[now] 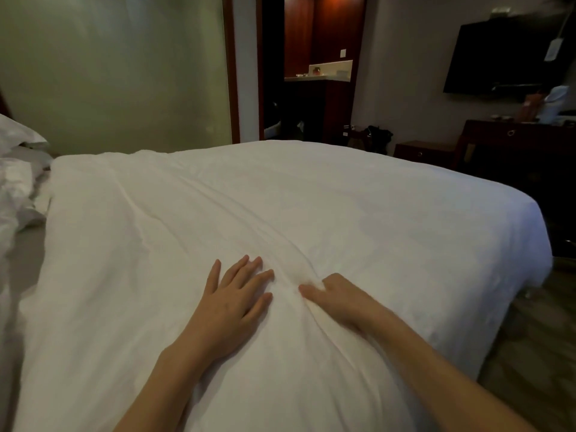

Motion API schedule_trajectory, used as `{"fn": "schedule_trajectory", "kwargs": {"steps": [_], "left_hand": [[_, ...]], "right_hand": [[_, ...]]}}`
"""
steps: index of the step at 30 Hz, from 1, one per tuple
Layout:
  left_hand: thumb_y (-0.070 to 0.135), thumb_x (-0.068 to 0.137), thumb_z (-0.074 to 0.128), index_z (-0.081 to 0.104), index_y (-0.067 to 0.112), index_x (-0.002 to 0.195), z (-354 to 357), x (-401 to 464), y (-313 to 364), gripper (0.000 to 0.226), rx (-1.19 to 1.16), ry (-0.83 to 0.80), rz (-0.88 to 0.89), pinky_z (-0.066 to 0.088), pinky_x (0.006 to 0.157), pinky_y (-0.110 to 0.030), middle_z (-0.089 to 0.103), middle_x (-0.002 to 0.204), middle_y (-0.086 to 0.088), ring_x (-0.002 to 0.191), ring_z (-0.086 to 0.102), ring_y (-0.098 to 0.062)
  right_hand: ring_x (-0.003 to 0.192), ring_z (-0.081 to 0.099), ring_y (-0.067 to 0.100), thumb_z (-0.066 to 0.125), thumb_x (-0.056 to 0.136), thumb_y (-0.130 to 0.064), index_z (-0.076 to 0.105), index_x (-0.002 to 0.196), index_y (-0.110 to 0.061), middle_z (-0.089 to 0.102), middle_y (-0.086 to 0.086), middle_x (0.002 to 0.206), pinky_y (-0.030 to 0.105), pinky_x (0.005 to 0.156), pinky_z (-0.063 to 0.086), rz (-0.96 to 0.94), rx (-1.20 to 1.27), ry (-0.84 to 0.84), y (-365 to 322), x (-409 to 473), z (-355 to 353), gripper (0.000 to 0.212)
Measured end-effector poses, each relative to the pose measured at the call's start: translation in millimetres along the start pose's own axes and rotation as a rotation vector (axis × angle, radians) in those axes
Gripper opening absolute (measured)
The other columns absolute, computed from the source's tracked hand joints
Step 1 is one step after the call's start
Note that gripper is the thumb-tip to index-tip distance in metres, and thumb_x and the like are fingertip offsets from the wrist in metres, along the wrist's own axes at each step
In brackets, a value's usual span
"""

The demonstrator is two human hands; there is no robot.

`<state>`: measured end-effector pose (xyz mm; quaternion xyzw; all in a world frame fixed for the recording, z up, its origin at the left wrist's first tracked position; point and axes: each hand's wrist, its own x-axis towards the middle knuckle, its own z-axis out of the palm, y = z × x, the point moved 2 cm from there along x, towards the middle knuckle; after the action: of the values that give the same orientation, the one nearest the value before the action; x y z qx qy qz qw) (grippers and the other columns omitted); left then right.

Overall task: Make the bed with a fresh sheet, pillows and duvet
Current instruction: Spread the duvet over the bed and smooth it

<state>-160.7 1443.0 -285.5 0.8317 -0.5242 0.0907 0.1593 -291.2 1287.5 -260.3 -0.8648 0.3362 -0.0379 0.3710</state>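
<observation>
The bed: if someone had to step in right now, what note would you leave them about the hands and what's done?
Left hand: flat, fingers spread, pressing on the white duvet.
Right hand: fingers curled into a raised fold of the duvet, gripping it.
Duvet: spread over most of the bed, with creases running diagonally from the hands toward the far left.
Pillows: piled with rumpled linen at the left edge, not arranged.
Done: duvet laid on.
Left: smooth out the creases, probably straighten the left end, set the pillows.
</observation>
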Motion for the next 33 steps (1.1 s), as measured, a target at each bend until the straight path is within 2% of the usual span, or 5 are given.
{"fn": "schedule_trajectory", "kwargs": {"steps": [6,9,14,22,33], "left_hand": [[0.068,0.081,-0.006,0.002,0.048,0.146,-10,0,2,0.068,-0.069,0.061,-0.029,-0.011,0.118,-0.034,-0.007,0.154,0.024,0.144,-0.010,0.002],[0.074,0.075,-0.014,0.006,0.046,0.148,-7,-1,-1,0.081,-0.050,0.034,-0.079,-0.014,0.118,-0.036,-0.005,0.156,0.022,0.143,-0.013,0.001],[0.064,0.090,0.001,0.006,0.043,0.150,-12,0,-9,0.064,-0.020,-0.021,-0.217,-0.013,0.117,-0.044,-0.006,0.159,0.017,0.146,-0.013,-0.007],[0.046,0.102,0.020,0.013,0.037,0.151,-25,23,-67,0.050,-0.041,-0.049,-0.522,-0.004,0.116,-0.053,0.000,0.160,0.013,0.148,-0.004,-0.017],[0.039,0.103,0.013,-0.004,0.030,0.152,3,102,-176,0.053,0.053,0.141,-0.744,-0.007,0.117,-0.046,-0.004,0.160,0.008,0.148,0.004,-0.012]], "right_hand": [[0.107,0.065,0.027,0.052,0.095,-0.036,0.062,0.122,-0.004,0.068,0.015,0.116,0.038,0.095,0.050,0.186,1.033,-0.422,22,6,15,0.043],[0.104,0.064,0.025,0.050,0.096,-0.044,0.056,0.129,-0.003,0.066,0.010,0.118,0.035,0.093,0.050,0.231,0.603,-0.407,19,14,13,0.052],[0.108,0.054,0.027,0.041,0.098,-0.026,0.057,0.117,-0.008,0.055,0.008,0.120,0.033,0.084,0.041,0.002,-0.690,0.120,-7,43,-32,0.031],[0.112,0.054,0.028,0.021,0.101,-0.050,0.059,0.118,-0.010,0.058,0.010,0.126,0.032,0.089,0.039,-0.147,-0.145,0.040,-70,105,16,0.058],[0.128,0.046,0.029,0.041,0.091,-0.064,0.032,0.145,-0.005,0.042,0.012,0.145,0.030,0.098,0.039,-0.173,-0.058,-0.061,-161,237,57,0.080]]}}
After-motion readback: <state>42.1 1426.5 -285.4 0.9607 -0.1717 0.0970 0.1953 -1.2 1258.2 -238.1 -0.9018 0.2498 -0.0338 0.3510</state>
